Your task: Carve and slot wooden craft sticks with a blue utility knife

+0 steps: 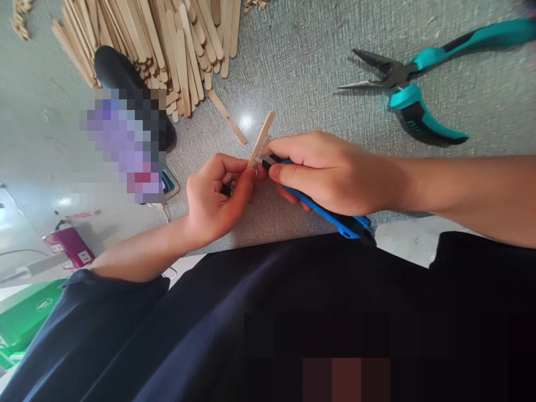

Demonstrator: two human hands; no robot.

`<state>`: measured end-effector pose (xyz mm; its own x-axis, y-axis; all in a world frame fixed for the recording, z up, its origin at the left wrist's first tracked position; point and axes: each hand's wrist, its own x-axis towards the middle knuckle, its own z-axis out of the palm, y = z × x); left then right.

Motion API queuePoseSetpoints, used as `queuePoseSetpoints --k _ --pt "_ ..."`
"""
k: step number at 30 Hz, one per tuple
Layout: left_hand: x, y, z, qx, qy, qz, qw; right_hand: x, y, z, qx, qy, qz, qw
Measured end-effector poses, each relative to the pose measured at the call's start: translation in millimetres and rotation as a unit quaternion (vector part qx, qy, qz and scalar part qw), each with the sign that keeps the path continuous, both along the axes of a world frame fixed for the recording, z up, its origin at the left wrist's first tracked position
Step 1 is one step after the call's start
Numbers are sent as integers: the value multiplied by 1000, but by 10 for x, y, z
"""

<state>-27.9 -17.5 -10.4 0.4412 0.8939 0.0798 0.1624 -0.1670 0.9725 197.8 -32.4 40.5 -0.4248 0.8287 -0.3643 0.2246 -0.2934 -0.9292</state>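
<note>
Through my screen, my left hand [220,195] pinches a stick [263,132] over the desk [305,100]; my right hand [326,170] grips a blue knife [320,211]. Pushing hard could make the blade [264,158], tricky to see, slip into my left thumb [243,190].

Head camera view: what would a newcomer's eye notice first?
At centre, probably the blue utility knife in the right hand, close to the slim pale wooden stick in the left hand. Then the heap of flat wooden sticks at the upper left, and the teal-and-black pliers, jaws open, at the upper right.
</note>
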Motion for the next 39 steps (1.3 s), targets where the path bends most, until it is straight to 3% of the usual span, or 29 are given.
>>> queuePoseSetpoints --k 12,20,23,29,35,39 --pt "-21 11 22 74 110 14 991 -164 -57 20 -93 -9 -64 994" --pt "-11 26 90 135 157 -3 978 -154 -2 13 -150 -18 -40 988" --pt "-9 26 99 135 158 -3 978 -127 6 -6 -157 33 -16 987" --pt "-29 16 111 130 162 -14 978 -141 14 8 -96 -14 -39 994" --pt "-7 8 121 107 121 -15 987 -85 74 -6 -155 69 -6 985" --pt "13 22 102 33 46 -19 998 -45 91 -3 -170 96 -12 981"
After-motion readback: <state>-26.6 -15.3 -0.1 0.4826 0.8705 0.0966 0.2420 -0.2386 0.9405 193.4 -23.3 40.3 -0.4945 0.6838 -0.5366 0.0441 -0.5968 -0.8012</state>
